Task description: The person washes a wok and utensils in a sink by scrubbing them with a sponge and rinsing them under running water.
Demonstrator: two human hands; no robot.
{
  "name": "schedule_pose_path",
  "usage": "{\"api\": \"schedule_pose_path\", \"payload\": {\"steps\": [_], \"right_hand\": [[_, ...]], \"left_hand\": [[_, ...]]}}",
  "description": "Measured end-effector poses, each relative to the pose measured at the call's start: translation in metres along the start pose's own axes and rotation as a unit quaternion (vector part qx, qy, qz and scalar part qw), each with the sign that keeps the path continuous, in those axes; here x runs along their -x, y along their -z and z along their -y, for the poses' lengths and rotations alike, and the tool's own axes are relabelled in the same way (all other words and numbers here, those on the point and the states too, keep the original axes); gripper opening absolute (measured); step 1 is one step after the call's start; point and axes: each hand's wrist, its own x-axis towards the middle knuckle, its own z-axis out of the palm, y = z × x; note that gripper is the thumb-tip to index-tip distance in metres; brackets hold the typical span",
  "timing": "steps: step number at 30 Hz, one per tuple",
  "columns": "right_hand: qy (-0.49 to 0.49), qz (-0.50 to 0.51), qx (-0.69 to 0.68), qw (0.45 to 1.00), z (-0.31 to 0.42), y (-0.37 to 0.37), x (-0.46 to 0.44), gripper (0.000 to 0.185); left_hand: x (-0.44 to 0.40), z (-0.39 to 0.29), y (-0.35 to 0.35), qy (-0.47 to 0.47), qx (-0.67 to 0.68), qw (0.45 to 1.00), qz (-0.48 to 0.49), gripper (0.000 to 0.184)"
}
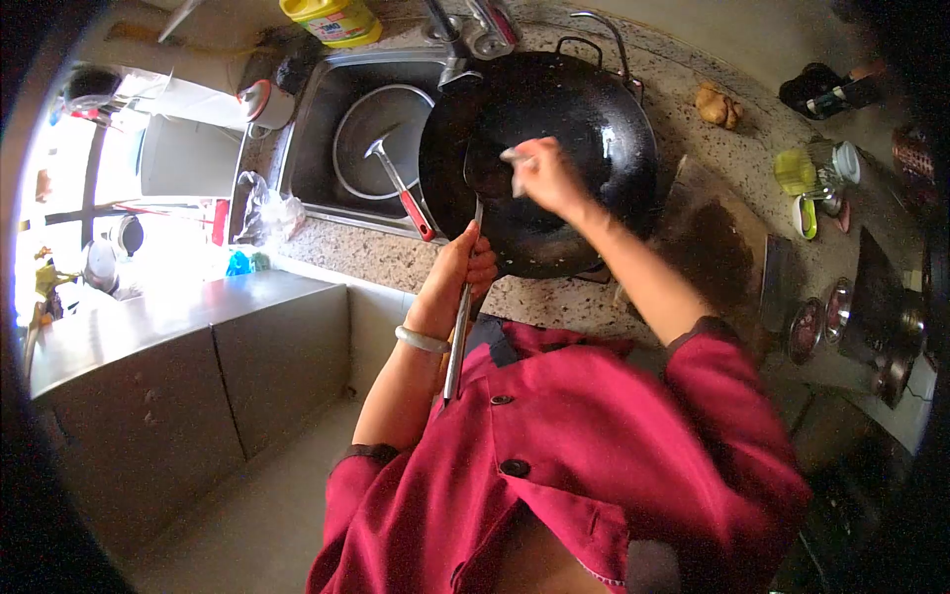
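A large black wok (618,198) with a wet shine sits on the counter beside the sink. My left hand (465,262), below a pale bangle, is wrapped round the long metal handle of a cooking utensil (459,342). The utensil's far end reaches into the wok, where its dark head is hard to make out. Over the middle of the wok, my right hand (549,183) is closed and smeared by motion. A small whitish thing (517,178) sticks out from its fingers; its kind cannot be made out.
Left of the wok, a steel sink (307,148) holds a round strainer (341,163). A red-handled tool (401,188) lies across it. The faucet (450,45) stands behind. A yellow container (336,22) is at the back, ginger (717,106) and a cutting board (732,233) to the right.
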Motion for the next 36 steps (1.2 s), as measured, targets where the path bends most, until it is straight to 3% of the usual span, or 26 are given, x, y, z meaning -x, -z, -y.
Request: {"api": "schedule_pose_path", "payload": {"steps": [1,2,5,8,9,10,11,12,13,14,16,17,18,19,20,21,22,26,28,30,32,34,36], "right_hand": [[0.056,-0.043,0.05,0.996,0.022,-0.008,0.015,0.015],[0.102,-0.019,0.063,0.993,0.022,-0.02,0.025,0.017],[0.167,-0.052,0.174,0.969,0.012,-0.031,0.035,0.022],[0.037,0.009,0.265,0.964,-0.032,-0.025,0.01,0.02],[-0.095,0.016,0.041,0.995,-0.02,-0.008,0.007,0.012],[-0.156,0.014,-0.096,0.983,-0.056,-0.002,-0.002,0.016],[-0.216,-0.004,-0.227,0.95,-0.092,0.004,-0.011,0.021],[-0.074,0.013,0.024,0.997,-0.093,0.01,-0.007,0.023],[0.053,-0.041,0.29,0.955,-0.087,0.017,-0.004,0.026],[0.108,-0.07,0.492,0.861,-0.079,0.022,0.005,0.027],[-0.013,0.086,0.468,0.88,-0.075,0.007,0.009,0.028],[0.058,0.131,0.477,0.867,-0.075,0.011,0.011,0.027],[0.06,0.131,0.475,0.868,-0.075,0.017,0.007,0.027],[-0.011,0.119,0.404,0.907,-0.075,0.023,-0.001,0.024],[-0.08,0.105,0.328,0.935,-0.075,0.027,-0.008,0.021],[-0.079,0.086,0.364,0.924,-0.045,0.038,-0.011,0.022],[-0.138,0.07,0.263,0.952,-0.021,0.043,-0.011,0.024],[0.084,0.012,0.145,0.986,0.029,0.035,0.014,0.03],[0.142,-0.025,0.16,0.976,0.05,0.014,0.021,0.031],[0.178,-0.023,0.21,0.961,0.049,0.005,0.017,0.028],[0.128,0.049,0.242,0.96,0.014,0.013,-0.003,0.035],[0.096,0.065,0.319,0.941,-0.012,0.038,-0.018,0.023],[0.124,0.062,0.374,0.917,-0.027,0.068,-0.034,0.025]], "left_hand": [[-0.003,0.0,-0.003,0.001,-0.01,1.0,-0.014,0.033],[-0.005,0.001,-0.007,0.003,-0.011,1.0,-0.009,0.033],[-0.008,0.003,-0.012,-0.011,0.006,1.0,-0.017,0.035],[-0.009,0.005,0.003,-0.011,-0.048,0.997,-0.057,0.04],[-0.004,0.002,0.017,-0.015,-0.098,0.995,-0.013,0.038],[-0.003,0.001,0.028,-0.018,-0.097,0.995,-0.018,0.038],[-0.005,0.002,0.038,-0.167,-0.341,0.922,-0.071,0.04],[-0.003,0.006,0.044,-0.297,-0.554,0.769,-0.12,0.041],[0.015,-0.002,0.022,-0.196,-0.519,0.806,-0.204,0.039],[0.013,0.003,0.034,-0.249,-0.543,0.777,-0.201,0.036],[0.024,0.0,0.031,-0.308,-0.648,0.66,-0.224,0.033],[0.027,-0.001,0.03,-0.309,-0.648,0.659,-0.226,0.033],[0.031,-0.001,0.03,-0.314,-0.682,0.616,-0.238,0.031],[0.034,-0.002,0.029,-0.319,-0.713,0.572,-0.249,0.029],[0.034,-0.004,0.029,-0.32,-0.712,0.572,-0.251,0.029],[0.035,-0.006,0.028,-0.297,-0.735,0.551,-0.261,0.028],[0.035,-0.006,0.028,-0.271,-0.756,0.532,-0.269,0.026],[0.022,-0.01,0.027,-0.299,-0.775,0.502,-0.239,0.026],[0.015,-0.013,0.017,-0.251,-0.803,0.489,-0.231,0.027],[0.009,-0.011,0.019,-0.276,-0.807,0.471,-0.225,0.027],[0.014,-0.008,0.025,-0.266,-0.814,0.456,-0.243,0.028],[0.03,-0.002,0.03,-0.296,-0.758,0.513,-0.274,0.026],[0.05,0.0,0.036,-0.274,-0.741,0.539,-0.291,0.026]]}}
